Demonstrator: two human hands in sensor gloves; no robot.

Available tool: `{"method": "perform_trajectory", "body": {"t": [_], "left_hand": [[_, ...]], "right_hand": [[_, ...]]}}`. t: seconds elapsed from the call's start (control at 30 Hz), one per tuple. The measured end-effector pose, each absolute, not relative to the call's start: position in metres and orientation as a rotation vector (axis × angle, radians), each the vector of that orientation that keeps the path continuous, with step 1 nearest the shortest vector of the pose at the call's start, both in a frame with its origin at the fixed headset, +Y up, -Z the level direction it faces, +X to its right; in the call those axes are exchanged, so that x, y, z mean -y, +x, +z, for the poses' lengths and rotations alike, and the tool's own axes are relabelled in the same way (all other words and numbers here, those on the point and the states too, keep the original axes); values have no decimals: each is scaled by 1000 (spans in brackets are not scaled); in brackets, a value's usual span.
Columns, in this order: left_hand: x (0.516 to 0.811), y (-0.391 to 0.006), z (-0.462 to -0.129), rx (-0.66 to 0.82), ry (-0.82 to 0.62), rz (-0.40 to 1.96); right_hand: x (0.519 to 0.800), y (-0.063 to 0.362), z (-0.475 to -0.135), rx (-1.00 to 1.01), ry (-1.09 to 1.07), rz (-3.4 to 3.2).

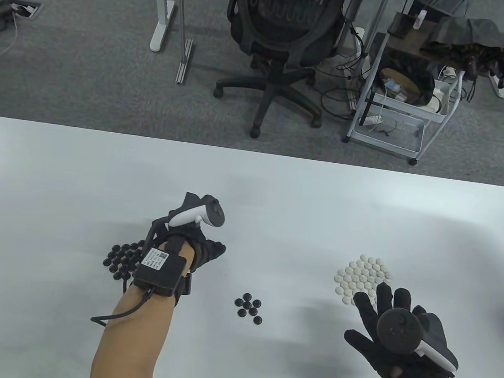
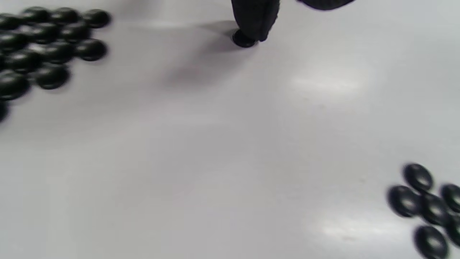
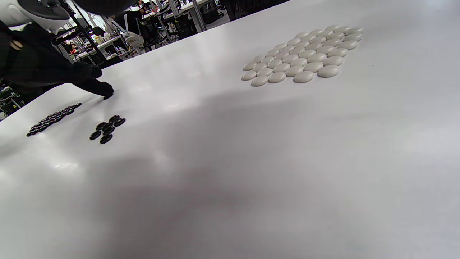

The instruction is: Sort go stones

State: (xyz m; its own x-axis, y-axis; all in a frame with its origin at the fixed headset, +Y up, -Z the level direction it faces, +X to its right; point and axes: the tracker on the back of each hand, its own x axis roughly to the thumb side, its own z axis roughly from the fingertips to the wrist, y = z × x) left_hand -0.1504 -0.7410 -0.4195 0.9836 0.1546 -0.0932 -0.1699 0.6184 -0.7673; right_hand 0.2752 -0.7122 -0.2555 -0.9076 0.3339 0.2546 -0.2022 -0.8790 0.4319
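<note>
Here the smooth, faintly glossy white worktop (image 1: 74, 176) carries three groups of small, rounded, lens-shaped Go stones. A tight honeycomb patch of matte off-white stones (image 1: 362, 278) lies at the right of the table view; a small loose cluster of shiny black stones (image 1: 249, 308) sits near the lower centre; and a larger packed heap of shiny black stones (image 1: 123, 258) lies at centre left, partly hidden behind the left wrist. The left hand (image 1: 201, 247), in a black fabric sensor glove with a white-handled tracker strapped over its back, reaches forward between the two black groups; in the left wrist view one gloved fingertip (image 2: 256, 18) comes down at the top edge onto a single black stone (image 2: 243, 39) lying on the worktop, though whether the fingers pinch it or merely press on it cannot be told. The right hand (image 1: 392, 337), likewise gloved and with a round dark tracker on its back, sits at lower right just below the white patch, its fingers straight and spread apart, holding nothing.
</note>
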Motion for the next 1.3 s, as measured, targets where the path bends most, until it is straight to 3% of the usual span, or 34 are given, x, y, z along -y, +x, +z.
{"method": "perform_trajectory", "body": {"t": [0.27, 0.73, 0.9, 1.07, 1.3], "left_hand": [[740, -198, -412, -131, -876, 227], [736, -218, -402, -173, -876, 206], [723, -202, -400, -84, -841, 213], [709, -167, -386, 121, -864, 177], [703, -100, -348, 396, -918, -44]], "right_hand": [[712, 275, -255, -590, 473, 2760], [713, 274, -255, -604, 478, 2761], [713, 274, -255, -602, 479, 2761], [713, 273, -255, -604, 481, 2760], [713, 273, -255, -609, 480, 2761]]}}
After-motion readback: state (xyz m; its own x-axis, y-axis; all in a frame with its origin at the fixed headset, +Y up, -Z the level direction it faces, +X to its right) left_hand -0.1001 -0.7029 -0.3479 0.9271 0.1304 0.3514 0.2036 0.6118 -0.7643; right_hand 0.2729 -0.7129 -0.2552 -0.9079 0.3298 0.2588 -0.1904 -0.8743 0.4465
